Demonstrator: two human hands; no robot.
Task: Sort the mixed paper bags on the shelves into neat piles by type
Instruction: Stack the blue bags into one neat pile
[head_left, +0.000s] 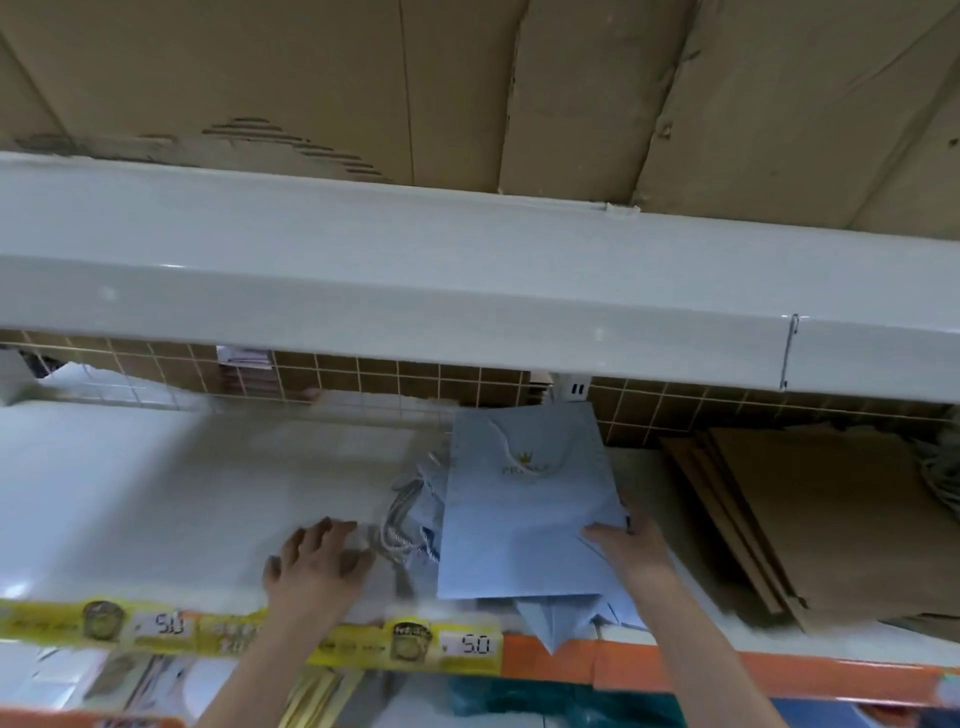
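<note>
I have the top light-blue bag (524, 499) lying flat on the white shelf (156, 493), its gold crown print facing up and its rope handle folded over the face near the far edge. It sits on more bags of the same blue, whose corners (556, 623) poke out over the near lip of the shelf, so I read this as the blue pile being built.

My right hand (631, 545) pinches the near right corner of that top bag, thumb on the upper face and fingers hidden under the paper. I judge the hold is there to steer the bag square onto the stack below.

My left hand (317, 564) rests on the shelf just left of the pile, fingers loosely spread and bent, touching the tangle of grey rope handles (402, 525) that stick out from the lower bags. It grips nothing that I can see. The ropes probably want tucking in, since they would tilt the pile.

To the right, apart from the blue bags, a fanned stack of brown paper bags (810, 525) lies flat: the other type, kept on its own.

Behind runs a wire grid (363, 382) backing, above it the upper shelf (415, 270) carrying cardboard (467, 88). Along the near edge is a yellow price strip (249, 631) with tags.
</note>
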